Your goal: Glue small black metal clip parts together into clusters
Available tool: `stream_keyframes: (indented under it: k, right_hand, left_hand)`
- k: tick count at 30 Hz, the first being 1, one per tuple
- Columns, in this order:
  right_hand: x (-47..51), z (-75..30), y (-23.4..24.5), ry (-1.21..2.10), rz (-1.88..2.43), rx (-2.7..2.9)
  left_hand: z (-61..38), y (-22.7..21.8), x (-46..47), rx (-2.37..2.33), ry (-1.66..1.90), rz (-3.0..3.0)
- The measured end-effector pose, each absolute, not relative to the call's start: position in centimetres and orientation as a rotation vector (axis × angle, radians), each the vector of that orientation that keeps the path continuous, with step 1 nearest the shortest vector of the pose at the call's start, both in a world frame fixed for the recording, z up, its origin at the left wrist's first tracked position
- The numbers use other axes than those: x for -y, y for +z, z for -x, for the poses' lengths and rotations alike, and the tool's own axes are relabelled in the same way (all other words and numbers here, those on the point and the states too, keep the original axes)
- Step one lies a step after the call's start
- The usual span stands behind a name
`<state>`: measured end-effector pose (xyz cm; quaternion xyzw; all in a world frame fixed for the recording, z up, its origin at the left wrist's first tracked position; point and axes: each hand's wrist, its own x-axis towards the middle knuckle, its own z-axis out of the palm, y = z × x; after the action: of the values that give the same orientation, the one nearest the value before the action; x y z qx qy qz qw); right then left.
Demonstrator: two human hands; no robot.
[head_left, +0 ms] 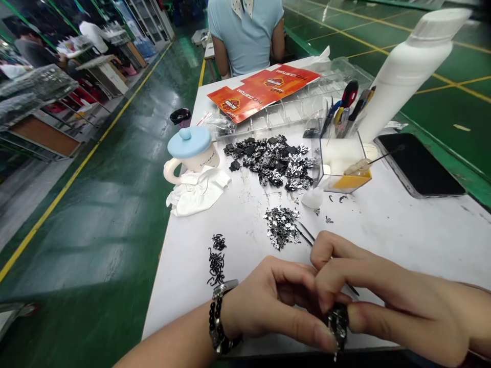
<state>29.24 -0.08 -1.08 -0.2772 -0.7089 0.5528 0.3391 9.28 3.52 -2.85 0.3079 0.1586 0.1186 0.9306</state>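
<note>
The left hand (pixel 268 301) and right hand (pixel 410 296) are both pinching a black-and-silver component (pixel 338 323) between them (its long axis running near to far) over the worktop (pixel 184 296).

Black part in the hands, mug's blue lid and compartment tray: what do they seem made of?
Black part: probably glossy plastic with metal, since its dark body shows silvery glints; blur leaves it open.
Blue lid: likely matte silicone or plastic, given its even, soft sheen.
Compartment tray: probably thin, glossy plastic; its clear walls catch highlights.
</note>
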Motion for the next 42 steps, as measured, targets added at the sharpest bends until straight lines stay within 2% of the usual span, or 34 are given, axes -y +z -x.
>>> stream_keyframes:
  k: [7, 10, 14, 16, 20, 25, 31, 37, 42]
  right_hand:
    - [-0.6, -31.0, 0.0, 1.309, 0.819, 1.853]
    - [-1.4, -33.9, -0.4, 1.068, 1.185, 1.948]
    - [-3.1, -37.0, -3.7, 0.451, 1.975, 2.025]
    - [-3.8, -37.3, -5.3, 0.263, 2.132, 1.964]
    - [-4.6, -36.2, -6.6, 0.158, 2.243, 1.924]
    - [-4.7, -35.1, -6.2, 0.225, 2.278, 1.901]
    - [-3.7, -35.4, -5.1, 0.498, 2.12, 1.911]
    - [-1.0, -33.3, -1.9, 0.769, 1.441, 1.426]
    - [0.7, -29.8, -0.7, 1.143, 1.075, 1.466]
  left_hand:
    - [-9.8, -3.4, -2.7, -0.233, 0.29, -0.393]
    - [-10.0, -3.5, -2.6, -0.183, 0.361, -0.358]
    - [-10.1, -3.6, -2.9, -0.176, 0.393, -0.348]
    - [-10.1, -3.6, -3.0, -0.189, 0.388, -0.354]
    - [-10.0, -3.5, -3.0, -0.211, 0.359, -0.372]
    - [-10.1, -3.4, -3.0, -0.219, 0.356, -0.375]
    - [-10.1, -3.4, -3.2, -0.234, 0.405, -0.389]
    - [-10.3, -3.0, -3.7, -0.379, 0.502, -0.346]
    - [-10.5, -2.9, -3.8, -0.504, 0.51, -0.345]
